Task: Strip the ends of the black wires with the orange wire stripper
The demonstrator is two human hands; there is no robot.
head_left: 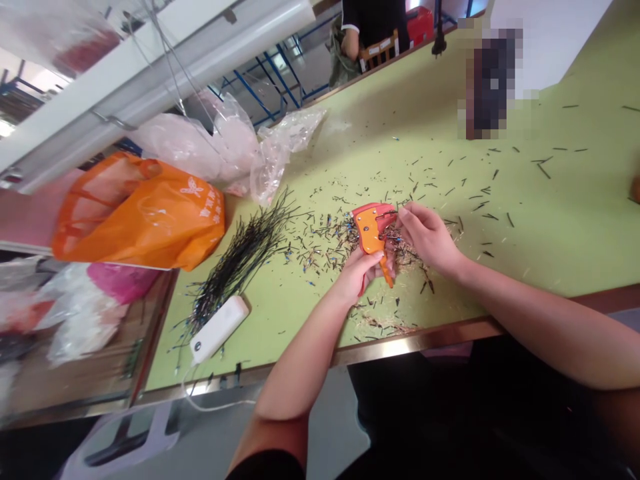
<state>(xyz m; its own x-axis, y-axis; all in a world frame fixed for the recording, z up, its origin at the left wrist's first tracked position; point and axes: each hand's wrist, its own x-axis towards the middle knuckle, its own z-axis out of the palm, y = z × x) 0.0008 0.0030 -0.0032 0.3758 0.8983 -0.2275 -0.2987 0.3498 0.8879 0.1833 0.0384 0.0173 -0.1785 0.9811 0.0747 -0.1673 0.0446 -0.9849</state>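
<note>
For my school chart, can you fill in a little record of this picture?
Left hand: grips an orange wire stripper
Right hand: fingertips at the stripper's head
Around the hands: scattered wire bits on a green table
Nearby: bundle of black wires, white power bank, orange plastic bag
Far end: a co-worker
</note>
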